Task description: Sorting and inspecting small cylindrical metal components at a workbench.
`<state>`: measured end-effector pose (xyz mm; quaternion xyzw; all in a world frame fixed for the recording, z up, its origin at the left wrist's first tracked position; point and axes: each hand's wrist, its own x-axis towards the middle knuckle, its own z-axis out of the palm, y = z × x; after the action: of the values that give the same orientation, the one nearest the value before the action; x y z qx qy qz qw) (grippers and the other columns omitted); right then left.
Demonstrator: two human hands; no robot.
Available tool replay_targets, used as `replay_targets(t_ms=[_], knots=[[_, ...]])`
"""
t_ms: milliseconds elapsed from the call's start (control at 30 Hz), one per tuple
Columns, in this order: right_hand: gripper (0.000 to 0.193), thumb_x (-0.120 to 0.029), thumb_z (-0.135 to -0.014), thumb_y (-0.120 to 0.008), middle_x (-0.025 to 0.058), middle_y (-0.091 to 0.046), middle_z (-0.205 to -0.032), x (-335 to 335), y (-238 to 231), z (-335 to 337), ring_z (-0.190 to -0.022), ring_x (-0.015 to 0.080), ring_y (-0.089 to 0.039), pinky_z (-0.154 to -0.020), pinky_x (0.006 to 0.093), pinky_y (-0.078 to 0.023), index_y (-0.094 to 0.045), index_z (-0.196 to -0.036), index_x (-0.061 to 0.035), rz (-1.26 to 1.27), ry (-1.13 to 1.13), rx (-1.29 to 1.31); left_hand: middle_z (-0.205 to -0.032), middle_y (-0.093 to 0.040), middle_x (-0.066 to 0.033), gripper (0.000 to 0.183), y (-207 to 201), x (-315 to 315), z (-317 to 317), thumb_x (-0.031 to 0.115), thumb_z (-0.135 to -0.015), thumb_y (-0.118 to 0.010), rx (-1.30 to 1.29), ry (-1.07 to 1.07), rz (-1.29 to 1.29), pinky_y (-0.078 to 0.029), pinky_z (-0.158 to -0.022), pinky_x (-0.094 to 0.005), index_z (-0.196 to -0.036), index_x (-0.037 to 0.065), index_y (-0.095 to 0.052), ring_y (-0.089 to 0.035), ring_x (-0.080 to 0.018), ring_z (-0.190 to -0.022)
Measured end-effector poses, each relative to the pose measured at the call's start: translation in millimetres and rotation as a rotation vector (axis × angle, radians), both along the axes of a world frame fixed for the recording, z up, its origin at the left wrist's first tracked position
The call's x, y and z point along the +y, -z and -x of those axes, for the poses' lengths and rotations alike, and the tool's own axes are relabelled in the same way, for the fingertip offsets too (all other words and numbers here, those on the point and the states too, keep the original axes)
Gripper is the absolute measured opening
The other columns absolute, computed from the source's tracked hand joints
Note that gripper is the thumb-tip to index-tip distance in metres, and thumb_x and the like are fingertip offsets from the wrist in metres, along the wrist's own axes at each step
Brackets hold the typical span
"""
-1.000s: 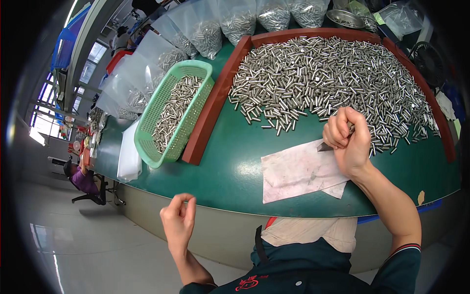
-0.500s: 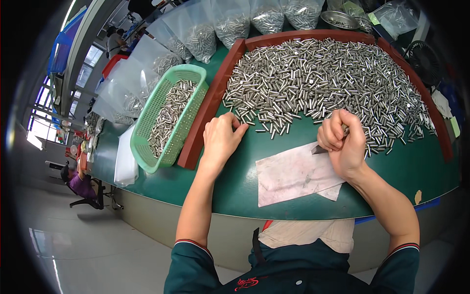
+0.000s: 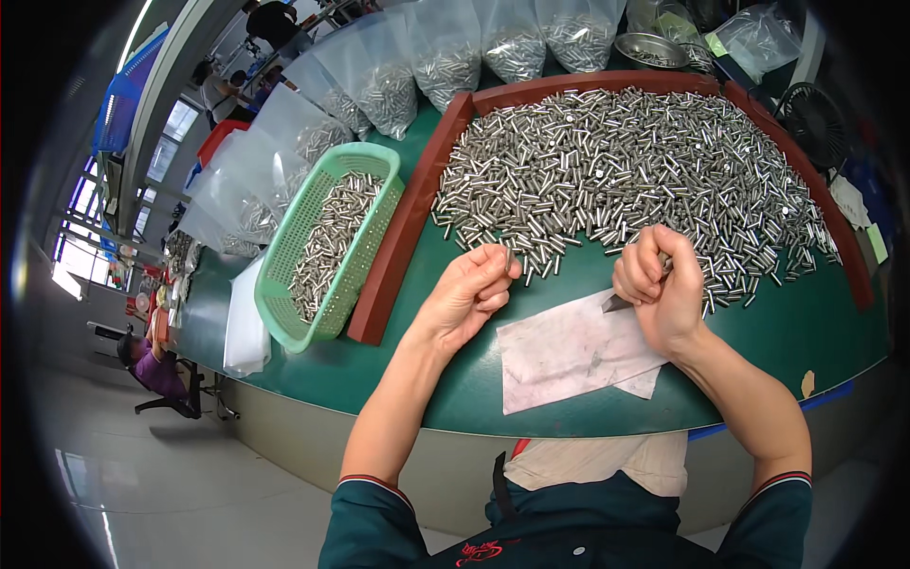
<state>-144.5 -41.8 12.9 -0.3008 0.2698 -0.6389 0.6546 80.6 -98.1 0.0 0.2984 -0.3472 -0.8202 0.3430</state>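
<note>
A broad heap of small metal pins (image 3: 626, 171) covers the green table top (image 3: 464, 398) in front of me. My left hand (image 3: 469, 296) is raised at the heap's near left edge, thumb and forefinger pinched on a small metal pin (image 3: 510, 258). My right hand (image 3: 665, 289) is curled in a fist around a dark grey, pointed tool whose flat tip (image 3: 616, 302) sticks out to the left; the fingers hide the rest, so its kind cannot be told. Beneath that tip lies a stained, pale pink cloth (image 3: 569, 356).
Red-brown wooden rails (image 3: 409, 248) border the heap. To the left stands a green mesh basket (image 3: 365, 284) of pins beside a white plastic bag (image 3: 245, 318). Clear bags of pins (image 3: 387, 95) line the back. A metal bowl (image 3: 654, 47) and black fan (image 3: 813, 123) are at far right.
My left hand has moved right from beside the rail, its fingers now pinched on a pin. My right hand stays over the cloth with the tool. The view has shifted slightly.
</note>
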Motion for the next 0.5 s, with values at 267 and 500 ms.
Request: replay_targets(t_ms=[267,500], knots=[[0.036,-0.025,-0.086,-0.033,-0.0015,-0.025,-0.043,-1.0,-0.3,0.3,-0.041,0.0079,-0.018,-0.041,0.0239,-0.018,-0.029,-0.053,-0.0109,-0.009,0.011,-0.006,-0.081,-0.054,-0.0048,0.01,5.8,2.0,10.4,0.01,-0.085,-0.053,-0.087,-0.055,0.086,-0.028,-0.046,-0.0161,-0.093,0.005,-0.055,-0.033,-0.003,-0.054],[0.035,-0.025,-0.086,-0.033,-0.0014,-0.025,-0.043,-1.2,0.0,0.1,-0.041,0.0079,-0.018,-0.041,0.0239,-0.019,-0.029,-0.053,-0.011,-0.01,0.006,-0.007,-0.08,-0.053,-0.0045,0.012,3.9,1.9,10.9,0.012,-0.086,-0.052,-0.089,-0.052,0.063,-0.028,-0.046,-0.016,-0.094,0.004,-0.055,-0.032,-0.0032,-0.053]])
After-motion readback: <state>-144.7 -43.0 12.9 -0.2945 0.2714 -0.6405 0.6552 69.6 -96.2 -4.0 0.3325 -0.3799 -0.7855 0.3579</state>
